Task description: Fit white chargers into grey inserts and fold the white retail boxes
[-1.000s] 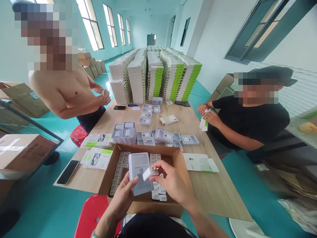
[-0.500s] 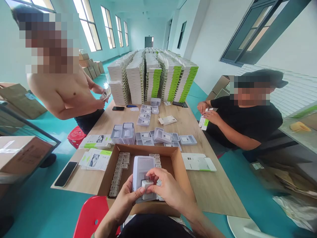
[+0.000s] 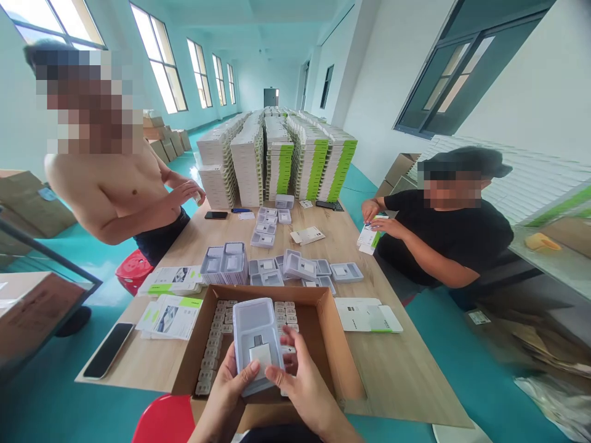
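Observation:
My left hand (image 3: 231, 381) is closed around a pale plastic tray (image 3: 253, 312), tilted up over the carton, with its thumb pressed on the front. A white plug-like adapter (image 3: 261, 355) with a dark grey tip lies in the tray's lower recess. To the right of the tray is my right hand (image 3: 307, 384), its fingers spread and its thumb at the tray's lower right edge. Below both hands stands an open cardboard carton (image 3: 339, 351). Rows of small white adapters (image 3: 207, 357) line its left side, and more show behind the tray.
Stacked trays (image 3: 224, 264) and loose trays (image 3: 300, 266) lie behind the carton. Printed sleeves (image 3: 173, 317) and a phone (image 3: 108, 351) are left, a flat box (image 3: 369, 317) right. A person (image 3: 152, 191) stands left; another (image 3: 443, 237) sits right, handling a box.
My right hand has let go of the adapter and opened, moving right. The adapter now lies in the tray's recess. The view has tilted up slightly, and the left person's hands have shifted.

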A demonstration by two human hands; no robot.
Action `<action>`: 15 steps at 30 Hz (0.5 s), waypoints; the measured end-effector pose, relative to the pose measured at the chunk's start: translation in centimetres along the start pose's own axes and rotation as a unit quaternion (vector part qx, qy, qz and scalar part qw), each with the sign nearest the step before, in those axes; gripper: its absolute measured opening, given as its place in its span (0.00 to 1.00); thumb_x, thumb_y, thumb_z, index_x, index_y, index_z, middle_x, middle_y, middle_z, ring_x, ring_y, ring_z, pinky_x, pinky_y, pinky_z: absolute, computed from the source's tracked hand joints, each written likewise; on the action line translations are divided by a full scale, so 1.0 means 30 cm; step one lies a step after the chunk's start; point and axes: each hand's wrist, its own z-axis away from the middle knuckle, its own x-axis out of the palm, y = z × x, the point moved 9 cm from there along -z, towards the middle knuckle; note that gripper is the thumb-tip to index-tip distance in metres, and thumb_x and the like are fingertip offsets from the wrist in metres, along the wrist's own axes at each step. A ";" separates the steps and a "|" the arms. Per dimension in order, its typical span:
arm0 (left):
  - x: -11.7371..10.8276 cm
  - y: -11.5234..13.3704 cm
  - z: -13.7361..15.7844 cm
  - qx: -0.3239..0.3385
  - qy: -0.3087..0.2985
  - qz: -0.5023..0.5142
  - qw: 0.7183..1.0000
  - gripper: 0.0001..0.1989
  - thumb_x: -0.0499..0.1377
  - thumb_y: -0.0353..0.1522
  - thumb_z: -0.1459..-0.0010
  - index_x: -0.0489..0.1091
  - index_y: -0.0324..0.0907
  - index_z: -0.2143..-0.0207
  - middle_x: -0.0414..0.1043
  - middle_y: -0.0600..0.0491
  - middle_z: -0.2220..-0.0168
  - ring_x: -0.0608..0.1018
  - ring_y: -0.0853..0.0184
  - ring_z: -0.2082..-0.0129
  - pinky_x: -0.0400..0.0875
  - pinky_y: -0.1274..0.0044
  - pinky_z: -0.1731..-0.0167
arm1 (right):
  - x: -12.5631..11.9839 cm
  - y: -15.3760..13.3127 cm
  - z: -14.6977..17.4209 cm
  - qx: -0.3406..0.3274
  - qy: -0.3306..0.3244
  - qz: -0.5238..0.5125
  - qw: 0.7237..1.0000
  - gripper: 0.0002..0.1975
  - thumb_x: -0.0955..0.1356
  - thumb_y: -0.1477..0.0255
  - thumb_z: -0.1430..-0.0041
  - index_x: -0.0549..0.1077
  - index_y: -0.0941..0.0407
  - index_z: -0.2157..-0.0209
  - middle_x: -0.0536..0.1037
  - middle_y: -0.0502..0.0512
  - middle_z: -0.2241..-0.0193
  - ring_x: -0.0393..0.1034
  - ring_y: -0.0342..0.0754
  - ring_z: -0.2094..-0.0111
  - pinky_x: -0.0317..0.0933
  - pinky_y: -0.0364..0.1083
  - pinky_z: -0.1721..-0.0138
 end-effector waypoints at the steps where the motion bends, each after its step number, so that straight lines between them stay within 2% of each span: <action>1: -0.002 -0.007 -0.005 -0.001 0.003 0.001 1.000 0.30 0.78 0.38 0.60 0.75 0.44 0.54 0.86 0.45 0.61 0.85 0.53 0.61 0.77 0.67 0.58 | 0.028 0.015 0.006 0.021 -0.047 -0.036 0.998 0.35 0.74 0.50 0.48 0.66 0.53 0.45 0.76 0.63 0.49 0.75 0.60 0.52 0.68 0.59 0.47; 2: -0.004 -0.014 -0.010 0.000 0.004 0.000 1.000 0.30 0.78 0.38 0.60 0.75 0.44 0.55 0.86 0.45 0.61 0.85 0.52 0.61 0.77 0.66 0.57 | 0.048 0.022 0.012 0.034 -0.082 -0.065 0.994 0.33 0.74 0.49 0.48 0.68 0.54 0.48 0.79 0.62 0.52 0.76 0.61 0.51 0.68 0.59 0.46; 4: -0.007 -0.030 -0.023 0.003 0.006 -0.010 1.000 0.29 0.78 0.39 0.60 0.75 0.43 0.55 0.86 0.45 0.61 0.85 0.52 0.61 0.77 0.65 0.57 | 0.060 0.022 0.014 0.042 -0.104 -0.096 0.989 0.28 0.75 0.49 0.48 0.72 0.54 0.54 0.82 0.59 0.56 0.75 0.61 0.47 0.66 0.57 0.44; 6: -0.013 -0.039 -0.041 0.014 0.007 -0.014 1.000 0.30 0.78 0.41 0.60 0.76 0.43 0.54 0.85 0.45 0.61 0.85 0.50 0.58 0.76 0.64 0.55 | 0.050 0.018 -0.001 0.045 -0.095 -0.106 0.989 0.29 0.77 0.49 0.51 0.73 0.54 0.56 0.83 0.58 0.57 0.76 0.61 0.48 0.67 0.56 0.45; 9: -0.035 -0.033 -0.076 0.044 0.005 0.014 0.999 0.34 0.77 0.45 0.60 0.77 0.45 0.50 0.83 0.43 0.52 0.80 0.46 0.46 0.72 0.63 0.48 | -0.003 0.003 -0.078 0.054 -0.075 -0.102 0.991 0.31 0.78 0.49 0.54 0.73 0.54 0.55 0.84 0.58 0.58 0.78 0.60 0.53 0.72 0.55 0.52; 12: -0.104 -0.046 -0.109 0.022 0.038 0.022 0.999 0.31 0.74 0.49 0.56 0.79 0.50 0.50 0.76 0.43 0.40 0.70 0.46 0.36 0.67 0.63 0.43 | -0.160 -0.043 -0.268 0.040 0.023 -0.066 0.997 0.28 0.76 0.54 0.48 0.72 0.53 0.50 0.84 0.57 0.58 0.80 0.55 0.61 0.75 0.53 0.58; 15: -0.209 -0.065 -0.112 -0.011 0.106 0.017 0.994 0.30 0.76 0.50 0.62 0.82 0.51 0.55 0.77 0.44 0.42 0.69 0.41 0.35 0.66 0.59 0.42 | -0.335 -0.097 -0.560 0.033 0.094 -0.023 0.995 0.26 0.72 0.63 0.39 0.66 0.52 0.41 0.83 0.55 0.57 0.80 0.50 0.63 0.75 0.52 0.56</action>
